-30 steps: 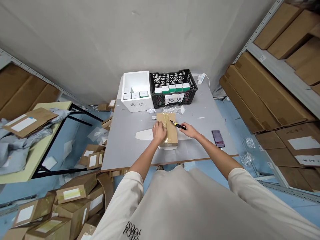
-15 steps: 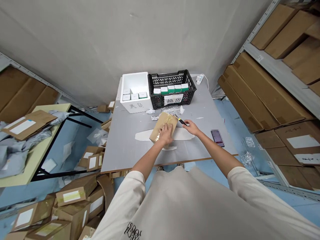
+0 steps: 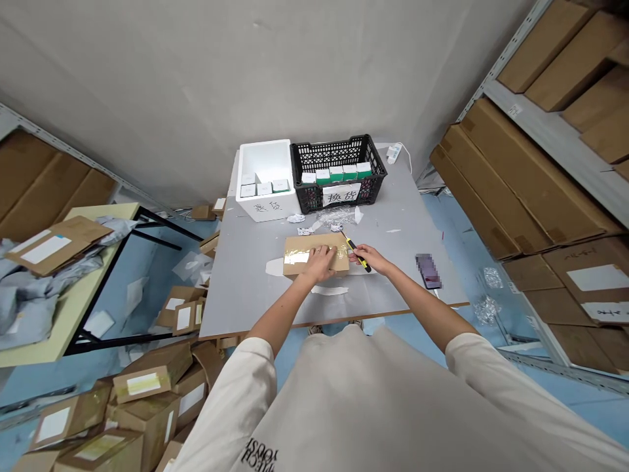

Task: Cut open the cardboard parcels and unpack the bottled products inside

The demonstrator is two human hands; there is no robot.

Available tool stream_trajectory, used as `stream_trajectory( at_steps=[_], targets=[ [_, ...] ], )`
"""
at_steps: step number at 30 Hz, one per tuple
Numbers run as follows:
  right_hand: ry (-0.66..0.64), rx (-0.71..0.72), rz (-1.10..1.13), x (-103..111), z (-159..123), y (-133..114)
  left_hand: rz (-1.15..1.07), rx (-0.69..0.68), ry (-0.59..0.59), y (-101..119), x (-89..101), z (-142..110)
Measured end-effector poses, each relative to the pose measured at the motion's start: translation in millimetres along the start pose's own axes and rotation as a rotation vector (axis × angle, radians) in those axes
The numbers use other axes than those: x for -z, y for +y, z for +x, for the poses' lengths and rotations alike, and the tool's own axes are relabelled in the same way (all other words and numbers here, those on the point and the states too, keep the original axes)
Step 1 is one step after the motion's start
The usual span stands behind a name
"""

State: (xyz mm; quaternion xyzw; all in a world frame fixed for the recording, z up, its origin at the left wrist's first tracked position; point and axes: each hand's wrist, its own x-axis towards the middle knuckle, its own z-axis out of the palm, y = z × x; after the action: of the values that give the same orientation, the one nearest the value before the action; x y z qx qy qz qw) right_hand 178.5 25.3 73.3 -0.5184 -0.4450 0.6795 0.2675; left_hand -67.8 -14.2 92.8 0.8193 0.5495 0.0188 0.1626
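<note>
Tape glints in a broad, clear strip across the top of a brown cardboard box, which lies lengthwise from left to right on the grey counter, near its middle. The left hand rests palm down on the box, its grip loose and spread, fingers laid over the top rather than wrapped around it. The right hand is just beside the box's right end, its grip closed round a yellow-and-black utility knife. The knife slants, its tip pointing away from the person, near the box's far right corner; whether the tip touches the cardboard cannot be told.

Pale patches show around the box, on its near side and past both ends. Beyond it lie crumpled plastic wrap and a wad of white paper. At the back of the counter, a white foam box stands against a black plastic crate; both hold small cartons, those in the crate with green sides. A handwritten sign is fixed to the crate's front. Toward the right edge lies a smartphone, its screen blurred out.
</note>
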Motion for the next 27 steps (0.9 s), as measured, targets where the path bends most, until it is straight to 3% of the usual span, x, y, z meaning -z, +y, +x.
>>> stream_trajectory(
  at_steps=[3, 7, 14, 20, 24, 27],
  targets=[
    [-0.013, 0.003, -0.067, 14.6, -5.1, 1.1, 0.015, -0.007, -0.01, 1.0, 1.1, 3.7],
    [-0.004, 0.067, -0.358, 46.0, -5.4, 1.5, 0.051, 0.002, -0.054, 1.6, 5.2, 10.4],
    [-0.128, 0.26, -0.715, 83.7, 6.7, -13.8, 0.082, 0.041, -0.061, 4.6, 0.8, 15.5],
    [-0.12, 0.385, -1.069, 85.0, 26.6, -39.6, 0.074, 0.048, -0.046, 5.7, -1.9, 11.9],
    [-0.096, 0.417, -1.162, 72.5, 41.4, -46.1, 0.051, 0.066, -0.051, 9.0, 0.9, 8.7],
    [-0.146, 0.356, -1.149, 68.1, 44.8, -42.4, 0.054, 0.065, -0.056, 9.5, 2.2, 7.6]
  ],
)
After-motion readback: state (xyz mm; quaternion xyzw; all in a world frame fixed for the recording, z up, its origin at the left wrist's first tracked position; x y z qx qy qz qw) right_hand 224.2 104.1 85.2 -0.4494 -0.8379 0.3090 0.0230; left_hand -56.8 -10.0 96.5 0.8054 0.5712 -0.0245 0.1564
